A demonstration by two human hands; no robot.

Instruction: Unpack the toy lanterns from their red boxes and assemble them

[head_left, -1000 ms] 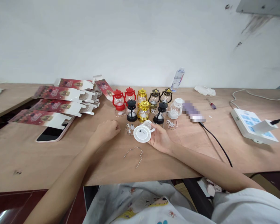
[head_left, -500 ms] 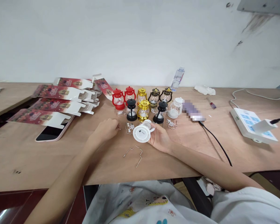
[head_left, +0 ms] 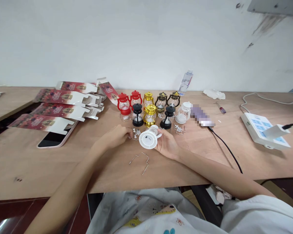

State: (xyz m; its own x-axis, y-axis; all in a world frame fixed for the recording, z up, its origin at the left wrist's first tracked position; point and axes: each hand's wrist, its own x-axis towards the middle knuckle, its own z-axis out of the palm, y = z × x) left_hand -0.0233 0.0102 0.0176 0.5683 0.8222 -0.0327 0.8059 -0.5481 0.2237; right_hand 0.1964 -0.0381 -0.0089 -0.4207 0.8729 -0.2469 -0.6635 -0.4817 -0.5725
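Note:
My right hand (head_left: 168, 143) grips a small white lantern (head_left: 149, 137) tipped on its side, its round base facing me. My left hand (head_left: 116, 136) rests on the wooden table (head_left: 63, 162) with fingers curled, the fingertips touching a small clear packet of parts (head_left: 136, 133) just left of the lantern. A bent wire handle (head_left: 140, 160) lies on the table in front of both hands. Behind them stand several toy lanterns: red (head_left: 124, 104), gold (head_left: 150, 115), black (head_left: 137, 114) and white (head_left: 184, 113).
Flat red-and-white cartons (head_left: 61, 107) are stacked at the left over a phone (head_left: 52, 139). A power strip (head_left: 265, 130) with a plug sits at right, a black cable (head_left: 226, 148) runs to a blurred device. A water bottle (head_left: 186, 82), screwdriver (head_left: 220, 108) and white cloth (head_left: 214, 94) lie near the wall.
My left hand has slid right from the bare table to the small packet beside the lantern. My right hand and the white lantern have stayed in place.

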